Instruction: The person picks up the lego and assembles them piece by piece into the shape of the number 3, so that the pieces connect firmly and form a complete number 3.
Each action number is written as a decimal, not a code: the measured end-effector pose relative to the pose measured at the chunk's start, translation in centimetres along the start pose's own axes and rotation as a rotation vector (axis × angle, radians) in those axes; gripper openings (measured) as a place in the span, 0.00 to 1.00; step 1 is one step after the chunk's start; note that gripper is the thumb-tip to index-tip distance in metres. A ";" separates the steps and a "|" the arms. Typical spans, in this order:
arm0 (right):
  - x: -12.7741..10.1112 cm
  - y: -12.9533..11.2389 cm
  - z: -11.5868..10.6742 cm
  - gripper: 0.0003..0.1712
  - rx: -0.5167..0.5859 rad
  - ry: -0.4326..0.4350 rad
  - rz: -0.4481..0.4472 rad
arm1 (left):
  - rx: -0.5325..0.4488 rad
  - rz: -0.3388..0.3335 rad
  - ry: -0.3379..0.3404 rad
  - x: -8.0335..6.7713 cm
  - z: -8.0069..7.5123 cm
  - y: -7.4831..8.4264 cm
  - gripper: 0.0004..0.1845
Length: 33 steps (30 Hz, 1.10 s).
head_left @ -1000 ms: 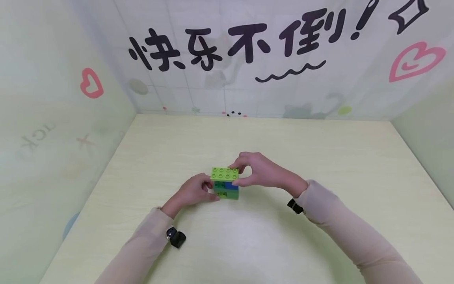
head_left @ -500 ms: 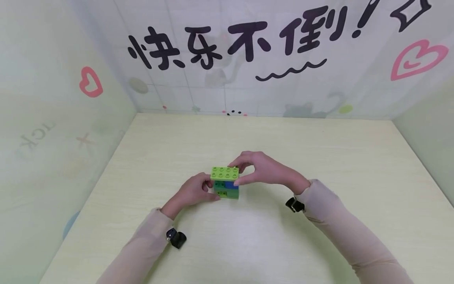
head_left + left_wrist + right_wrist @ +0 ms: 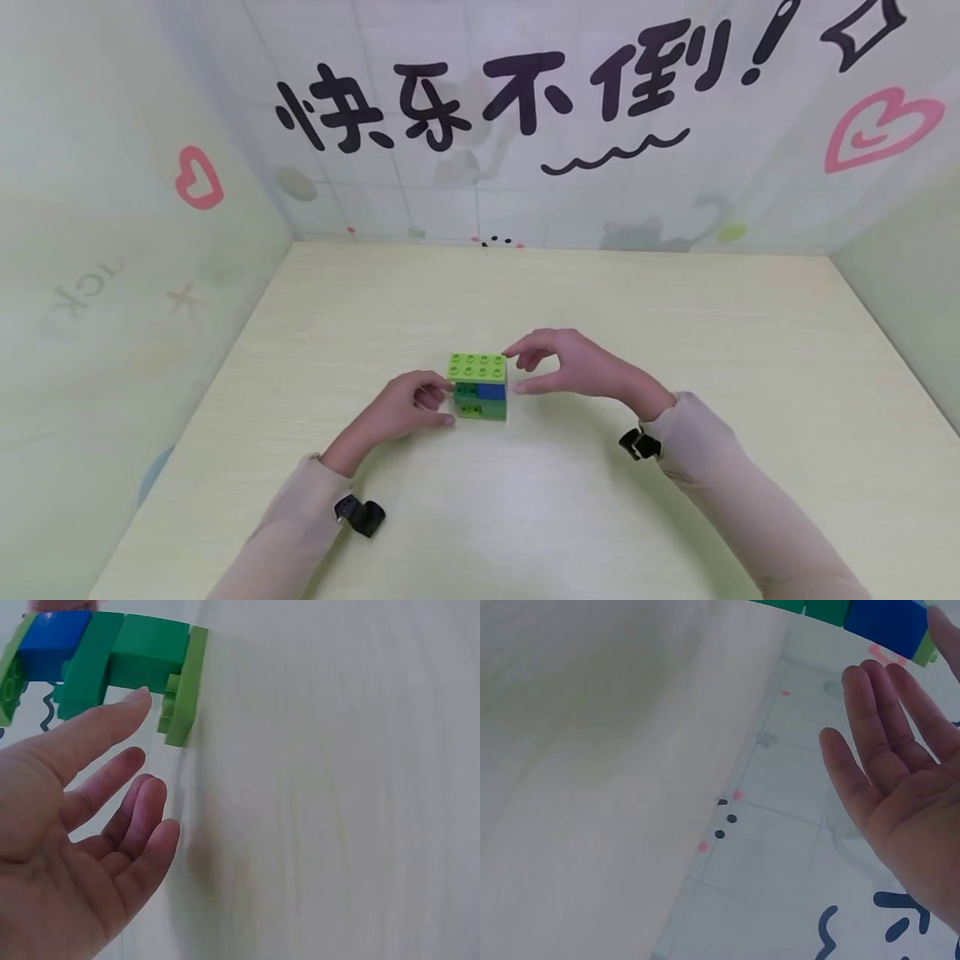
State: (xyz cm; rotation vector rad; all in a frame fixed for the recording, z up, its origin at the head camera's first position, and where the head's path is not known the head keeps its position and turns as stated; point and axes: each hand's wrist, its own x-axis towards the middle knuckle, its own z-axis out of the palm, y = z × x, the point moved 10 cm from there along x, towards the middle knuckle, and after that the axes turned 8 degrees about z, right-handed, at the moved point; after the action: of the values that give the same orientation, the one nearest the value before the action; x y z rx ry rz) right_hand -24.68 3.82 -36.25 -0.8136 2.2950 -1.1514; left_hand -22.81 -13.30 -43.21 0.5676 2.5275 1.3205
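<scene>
A small stack of toy building bricks (image 3: 492, 409) stands upright near the middle of the table. Its top is a lime-green plate (image 3: 477, 367) with studs; beneath come a blue brick (image 3: 492, 392), green bricks (image 3: 148, 652) and a lime-green base plate (image 3: 187, 686). My left hand (image 3: 405, 406) is just left of the stack, thumb and fingers spread apart and holding nothing. On the other side, my right hand (image 3: 581, 367) has its fingertips close to the top plate's right end, with a gap between thumb and fingers. Both palms face the stack.
The pale wooden table (image 3: 645, 308) meets a printed back wall (image 3: 480, 192) with dark lettering, and side walls (image 3: 112, 292) rise at left and right. A black wrist camera (image 3: 362, 515) sits on the left sleeve, another black camera (image 3: 640, 443) on the right.
Both hands have let go of the brick stack and drawn outward, the left one leftward and the right one rightward. The stack stays standing in its place.
</scene>
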 end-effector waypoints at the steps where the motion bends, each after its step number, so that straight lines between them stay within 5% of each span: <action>1: -0.2 0.4 0.1 0.27 -0.002 0.010 0.008 | -0.012 0.001 0.005 -0.2 -0.1 0.1 0.22; 9: -1.8 2.2 1.0 0.23 0.013 0.103 0.029 | -0.095 -0.004 0.112 -1.6 -1.7 1.3 0.19; 18: -1.6 2.1 1.7 0.20 0.082 0.205 -0.001 | -0.152 0.023 0.213 -1.7 -1.4 3.0 0.17; 33: -0.2 2.8 2.4 0.12 0.178 0.204 0.083 | -0.214 0.014 0.243 -1.1 -0.7 3.1 0.13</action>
State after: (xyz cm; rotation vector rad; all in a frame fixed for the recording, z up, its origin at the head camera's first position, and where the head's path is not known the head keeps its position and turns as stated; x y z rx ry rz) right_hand -23.88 3.98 -39.88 -0.5515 2.3191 -1.4339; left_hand -21.41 -12.67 -40.25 0.4028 2.5203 1.7325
